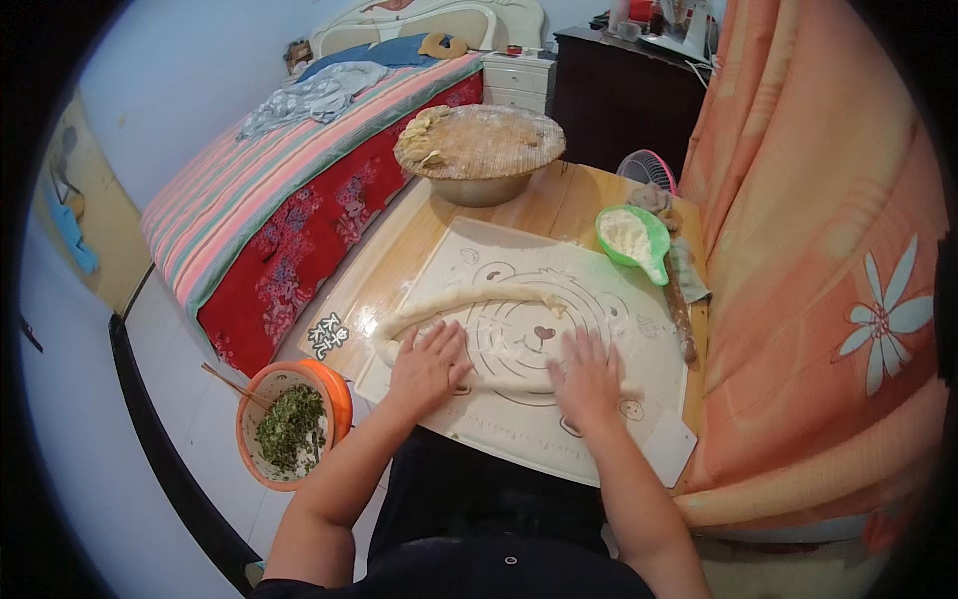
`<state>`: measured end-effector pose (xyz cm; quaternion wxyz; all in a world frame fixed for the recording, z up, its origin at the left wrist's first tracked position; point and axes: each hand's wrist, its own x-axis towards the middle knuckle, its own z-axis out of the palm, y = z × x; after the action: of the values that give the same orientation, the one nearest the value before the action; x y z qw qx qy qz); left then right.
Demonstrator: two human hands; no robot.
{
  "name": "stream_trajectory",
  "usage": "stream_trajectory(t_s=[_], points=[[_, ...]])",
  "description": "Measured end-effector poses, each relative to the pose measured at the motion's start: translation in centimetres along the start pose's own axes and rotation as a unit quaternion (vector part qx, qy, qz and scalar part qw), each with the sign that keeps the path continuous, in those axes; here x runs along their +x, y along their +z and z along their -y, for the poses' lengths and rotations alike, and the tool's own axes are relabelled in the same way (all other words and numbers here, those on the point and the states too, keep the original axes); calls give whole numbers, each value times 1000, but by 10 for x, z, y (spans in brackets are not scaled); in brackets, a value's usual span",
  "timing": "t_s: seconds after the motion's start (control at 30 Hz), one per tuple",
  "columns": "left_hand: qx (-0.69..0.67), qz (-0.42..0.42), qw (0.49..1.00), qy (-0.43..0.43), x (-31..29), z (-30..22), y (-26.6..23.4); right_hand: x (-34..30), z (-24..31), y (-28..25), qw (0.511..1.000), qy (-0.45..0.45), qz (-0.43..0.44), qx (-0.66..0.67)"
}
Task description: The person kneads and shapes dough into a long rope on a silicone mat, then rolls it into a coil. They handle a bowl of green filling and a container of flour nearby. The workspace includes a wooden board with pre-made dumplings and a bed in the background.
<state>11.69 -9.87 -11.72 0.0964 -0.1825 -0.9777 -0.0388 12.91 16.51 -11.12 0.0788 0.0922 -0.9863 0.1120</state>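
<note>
A long rope of dough (506,384) lies bent in a U on a pale pastry mat (479,250) printed with a bear's face. Its bend is at the left; one arm runs across the far side and the other along the near side. My left hand (429,369) rests flat on the near strand by the bend, fingers stretched out. Farther right, my right hand (586,379) lies palm down over the same strand, its fingers extended. A short end of dough sticks out to the right of it. The dough beneath both palms is hidden.
On the wooden table (374,250) stand a large bowl (484,190) under a round woven lid (489,140) and a green scoop of flour (629,235). A rolling pin (681,309) lies along the right edge, near the orange curtain (788,250). An orange bowl (339,394) of chopped greens sits lower left.
</note>
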Motion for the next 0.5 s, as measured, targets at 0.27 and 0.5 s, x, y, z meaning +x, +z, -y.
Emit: stream_trajectory(t_s=[0.27,0.5], points=[[6,45,997,60,-25,20,-11,-88,-13,-31,996,-67,51,1],[6,15,1000,3,-6,48,-9,-22,-31,-12,999,33,6,25]])
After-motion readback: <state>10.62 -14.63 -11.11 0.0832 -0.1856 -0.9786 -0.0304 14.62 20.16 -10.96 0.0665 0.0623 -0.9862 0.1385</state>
